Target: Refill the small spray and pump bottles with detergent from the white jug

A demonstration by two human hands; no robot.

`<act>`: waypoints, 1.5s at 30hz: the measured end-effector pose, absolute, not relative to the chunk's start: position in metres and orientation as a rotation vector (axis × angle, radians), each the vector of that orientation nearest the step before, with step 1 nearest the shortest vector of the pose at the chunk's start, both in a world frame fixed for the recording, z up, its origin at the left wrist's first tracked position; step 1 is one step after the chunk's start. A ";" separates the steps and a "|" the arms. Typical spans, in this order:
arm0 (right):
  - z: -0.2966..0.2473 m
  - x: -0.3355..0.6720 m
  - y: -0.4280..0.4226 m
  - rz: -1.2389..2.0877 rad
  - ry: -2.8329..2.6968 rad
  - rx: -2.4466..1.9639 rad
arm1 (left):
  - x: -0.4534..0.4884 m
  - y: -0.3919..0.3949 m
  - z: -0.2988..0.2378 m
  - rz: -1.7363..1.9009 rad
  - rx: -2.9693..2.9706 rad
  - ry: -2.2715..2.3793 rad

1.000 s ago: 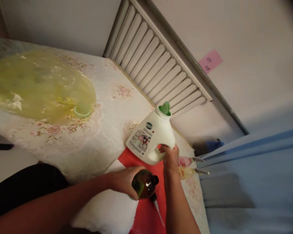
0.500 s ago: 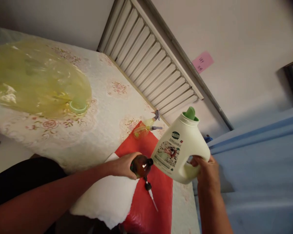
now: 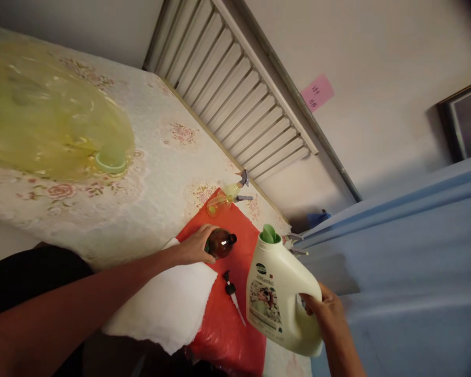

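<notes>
My left hand [image 3: 199,245] is wrapped round a brown bottle [image 3: 222,243], which has a black neck and no pump on it. The fingers of my right hand [image 3: 325,310] go through the handle of a large pale green detergent jug [image 3: 284,298]. That jug is uncapped, with a green spout showing in its mouth, and it stands roughly upright with a slight tilt. Between bottle and jug, a black pump top [image 3: 231,289] with a white tube lies on the red sheet [image 3: 220,332]. Whether the jug's base touches the surface I cannot tell.
Two spray bottles [image 3: 222,201] lie at the red sheet's far corner. A white towel [image 3: 160,309] covers its left side. A yellow plastic bag [image 3: 55,115] sits on the flowered tablecloth [image 3: 153,157]. A radiator [image 3: 235,89] and a blue curtain [image 3: 416,272] border the table.
My right hand has lowered the jug, and its mouth has moved down and left, away from above the bottle. The bottle stays in my left hand, and the whole view has shifted slightly.
</notes>
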State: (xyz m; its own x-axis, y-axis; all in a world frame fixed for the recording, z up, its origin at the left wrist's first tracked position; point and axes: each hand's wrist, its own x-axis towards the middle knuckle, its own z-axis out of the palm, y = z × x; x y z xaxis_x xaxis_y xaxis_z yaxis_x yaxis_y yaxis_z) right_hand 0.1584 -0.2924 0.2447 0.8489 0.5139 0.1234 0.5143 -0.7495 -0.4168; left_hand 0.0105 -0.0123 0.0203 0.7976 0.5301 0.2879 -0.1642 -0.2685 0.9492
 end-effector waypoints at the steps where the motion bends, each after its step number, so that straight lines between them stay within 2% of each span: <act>1: 0.242 0.157 -0.294 0.050 -0.766 -2.582 | 0.011 -0.012 0.020 0.679 1.729 0.293; 4: 0.237 0.153 -0.296 0.198 -0.749 -2.564 | 0.012 -0.013 0.018 0.646 1.742 0.274; 11: 0.230 0.153 -0.302 0.310 -0.762 -2.616 | 0.012 -0.013 0.010 0.555 1.692 0.275; 27: 0.233 0.156 -0.292 0.383 -0.919 -2.853 | 0.008 -0.008 0.010 0.484 1.711 0.225; 45: 0.246 0.155 -0.266 0.399 -1.003 -2.928 | 0.007 -0.009 0.008 0.482 1.690 0.206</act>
State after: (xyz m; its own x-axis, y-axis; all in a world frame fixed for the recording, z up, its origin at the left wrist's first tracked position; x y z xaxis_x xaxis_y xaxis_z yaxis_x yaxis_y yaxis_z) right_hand 0.1555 -0.2663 0.2458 0.7607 0.6059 -0.2331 0.6004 -0.7931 -0.1023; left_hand 0.0071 -0.0086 0.0081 0.8949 0.4002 0.1976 -0.1340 -0.1813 0.9743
